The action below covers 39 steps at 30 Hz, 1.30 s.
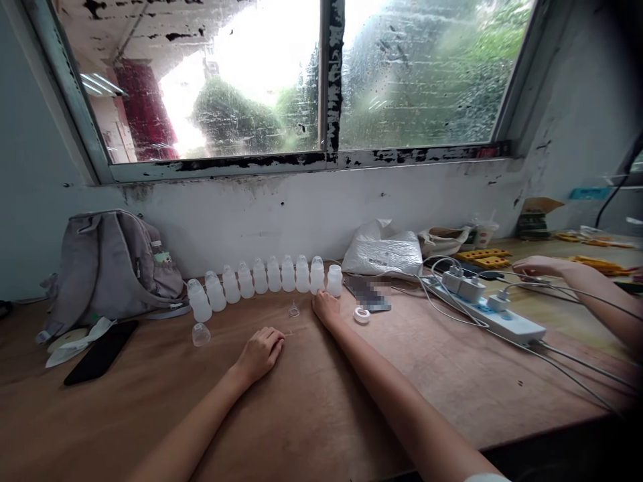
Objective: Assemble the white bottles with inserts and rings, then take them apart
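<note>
Frosted white bottles (pixel 259 276) stand in a curved row along the back of the brown table. My right hand (pixel 326 308) is at the base of the bottles near the row's right end, its fingers bent against the last capped bottle (pixel 317 275). Beside that one stands a bottle without a cap (pixel 334 280). My left hand (pixel 261 351) rests on the table with its fingers curled together; what it may hold is hidden. A clear cap (pixel 201 335) lies before the leftmost bottle. A small clear piece (pixel 294 310) sits between my hands, and a white ring (pixel 361 315) lies to the right.
A grey backpack (pixel 118 261) and black phone (pixel 102 353) are at the left. Right of the bottles are a blurred phone (pixel 369 294), a silvery bag (pixel 384 251) and a power strip (pixel 507 321) with cables. Another person's arm (pixel 597 288) reaches in at the far right.
</note>
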### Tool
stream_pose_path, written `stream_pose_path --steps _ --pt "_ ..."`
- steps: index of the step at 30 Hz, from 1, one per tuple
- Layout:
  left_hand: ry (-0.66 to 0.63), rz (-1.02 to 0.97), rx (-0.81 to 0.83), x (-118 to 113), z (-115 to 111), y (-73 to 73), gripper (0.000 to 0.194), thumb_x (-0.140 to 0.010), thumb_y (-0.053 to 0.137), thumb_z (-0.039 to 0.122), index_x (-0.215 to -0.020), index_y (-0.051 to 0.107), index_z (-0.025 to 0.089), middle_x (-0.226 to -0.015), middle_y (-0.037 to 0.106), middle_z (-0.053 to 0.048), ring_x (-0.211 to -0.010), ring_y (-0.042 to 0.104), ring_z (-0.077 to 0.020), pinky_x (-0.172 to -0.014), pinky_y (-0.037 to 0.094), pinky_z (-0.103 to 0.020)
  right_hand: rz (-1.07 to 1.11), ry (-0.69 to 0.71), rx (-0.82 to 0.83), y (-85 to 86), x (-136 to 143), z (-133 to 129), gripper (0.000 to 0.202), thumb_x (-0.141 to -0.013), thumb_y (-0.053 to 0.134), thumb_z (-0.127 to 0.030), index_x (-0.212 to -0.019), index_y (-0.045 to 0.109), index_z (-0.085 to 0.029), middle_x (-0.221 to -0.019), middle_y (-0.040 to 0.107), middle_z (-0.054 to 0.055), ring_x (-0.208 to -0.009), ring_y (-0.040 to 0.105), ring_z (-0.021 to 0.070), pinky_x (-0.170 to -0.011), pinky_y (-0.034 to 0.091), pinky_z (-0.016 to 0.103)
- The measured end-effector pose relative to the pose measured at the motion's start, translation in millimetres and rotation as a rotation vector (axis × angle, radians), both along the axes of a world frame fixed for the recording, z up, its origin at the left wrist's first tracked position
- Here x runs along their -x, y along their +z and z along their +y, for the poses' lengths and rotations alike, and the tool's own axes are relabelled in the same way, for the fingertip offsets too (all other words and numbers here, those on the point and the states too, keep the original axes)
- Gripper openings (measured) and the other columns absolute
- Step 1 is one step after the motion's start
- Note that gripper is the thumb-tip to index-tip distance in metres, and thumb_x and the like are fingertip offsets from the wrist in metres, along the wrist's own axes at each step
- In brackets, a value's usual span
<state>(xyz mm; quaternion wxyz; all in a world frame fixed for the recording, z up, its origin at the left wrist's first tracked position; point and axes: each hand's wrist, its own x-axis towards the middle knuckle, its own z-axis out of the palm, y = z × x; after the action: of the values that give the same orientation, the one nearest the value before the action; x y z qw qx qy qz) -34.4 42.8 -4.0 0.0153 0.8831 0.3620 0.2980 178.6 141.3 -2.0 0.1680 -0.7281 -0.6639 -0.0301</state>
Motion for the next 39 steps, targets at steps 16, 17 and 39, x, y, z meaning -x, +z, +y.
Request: stream_pose_path --steps 16,17,39 --pt "0.446 -0.093 0.182 -70 81 -5.6 0.028 -0.072 0.054 0.036 -0.090 0.057 0.015 -0.092 0.056 -0.011 -0.091 0.049 -0.0252 -0.077 0.038 -0.035 -0.018 0.408 -0.165 9.0 -62 -90 0.018 -0.081 0.040 -0.022 -0.093 0.053 -0.017 -0.093 0.055 0.006 -0.074 0.054 0.0151 -0.063 0.036 0.024" --pt "0.448 -0.103 0.183 -73 83 -5.9 0.024 -0.073 0.053 0.035 -0.087 0.057 0.016 -0.089 0.056 -0.010 -0.089 0.050 -0.0240 -0.076 0.038 -0.034 -0.006 0.378 -0.150 7.8 -66 -91 0.018 -0.082 0.040 -0.022 -0.093 0.053 -0.018 -0.092 0.056 0.006 -0.071 0.054 0.0142 -0.061 0.035 0.023" --pt "0.121 -0.408 0.316 -48 21 -15.5 0.038 -0.062 0.059 0.014 -0.099 0.051 0.019 -0.088 0.056 -0.004 -0.081 0.052 -0.0166 -0.076 0.041 -0.030 0.199 0.651 -0.458 14.7 -24 -99 0.020 -0.084 0.040 -0.024 -0.095 0.057 -0.022 -0.109 0.048 0.009 -0.083 0.056 0.0154 -0.071 0.045 0.026"
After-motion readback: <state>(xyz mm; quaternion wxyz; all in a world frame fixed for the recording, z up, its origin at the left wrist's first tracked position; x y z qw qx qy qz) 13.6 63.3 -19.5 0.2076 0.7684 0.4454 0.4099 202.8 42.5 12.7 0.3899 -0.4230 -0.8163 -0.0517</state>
